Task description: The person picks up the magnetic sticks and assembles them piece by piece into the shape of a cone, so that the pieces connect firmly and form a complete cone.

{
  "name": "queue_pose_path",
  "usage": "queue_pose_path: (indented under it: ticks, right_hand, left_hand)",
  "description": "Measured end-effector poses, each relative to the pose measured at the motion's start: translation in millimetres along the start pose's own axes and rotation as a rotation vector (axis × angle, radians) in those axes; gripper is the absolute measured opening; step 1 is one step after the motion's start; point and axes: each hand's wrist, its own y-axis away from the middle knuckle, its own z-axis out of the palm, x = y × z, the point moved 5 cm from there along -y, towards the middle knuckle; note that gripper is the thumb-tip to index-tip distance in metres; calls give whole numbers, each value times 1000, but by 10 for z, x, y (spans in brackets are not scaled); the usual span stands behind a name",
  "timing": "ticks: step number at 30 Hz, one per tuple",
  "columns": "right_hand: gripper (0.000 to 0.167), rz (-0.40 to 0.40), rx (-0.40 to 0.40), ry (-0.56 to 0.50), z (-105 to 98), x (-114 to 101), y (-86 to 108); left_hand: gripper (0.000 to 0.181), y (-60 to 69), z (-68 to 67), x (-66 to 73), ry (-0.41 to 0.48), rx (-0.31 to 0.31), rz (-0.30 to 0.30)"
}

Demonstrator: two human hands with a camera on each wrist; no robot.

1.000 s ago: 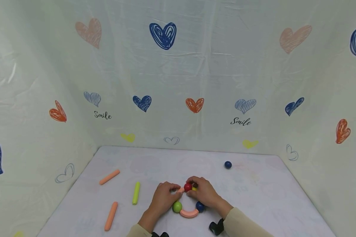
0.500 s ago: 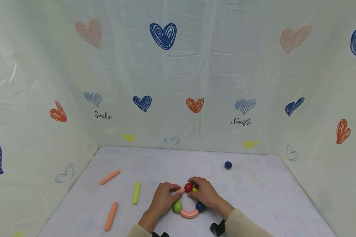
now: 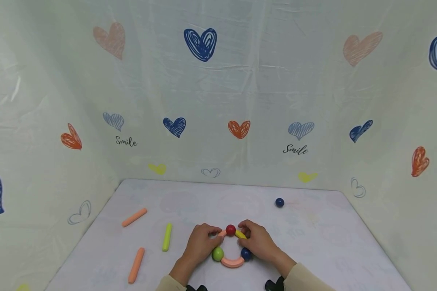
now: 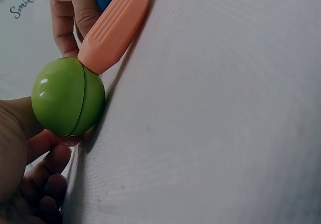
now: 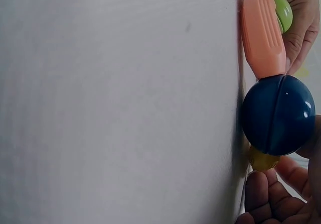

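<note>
A ring of balls and curved rods lies on the table in front of me. Its red ball (image 3: 231, 230) is at the far side, the green ball (image 3: 217, 254) at near left and the dark blue ball (image 3: 246, 254) at near right. A curved orange rod (image 3: 232, 262) joins green and blue along the near side. My left hand (image 3: 202, 241) pinches another orange rod (image 3: 222, 233), partly hidden, between green and red. With thumb and fingers my right hand (image 3: 259, 241) holds the curved yellow rod (image 3: 241, 234) between red and blue.
Two straight orange rods (image 3: 134, 217) and a straight yellow-green rod (image 3: 167, 237) lie on the left of the white table (image 3: 331, 242). A loose dark blue ball (image 3: 279, 202) sits at the back right. Behind hangs a heart-printed curtain (image 3: 262, 89).
My right hand has moved right, off the red ball and onto the yellow rod, so more of both shows. The left hand and the ring stay in place.
</note>
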Motion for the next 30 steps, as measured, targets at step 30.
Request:
queue_pose_path:
  ticks: [30]
  right_hand:
    - [37, 54, -11, -92, -135, 72, 300]
  left_hand:
    - [40, 301, -105, -34, 168, -195, 4]
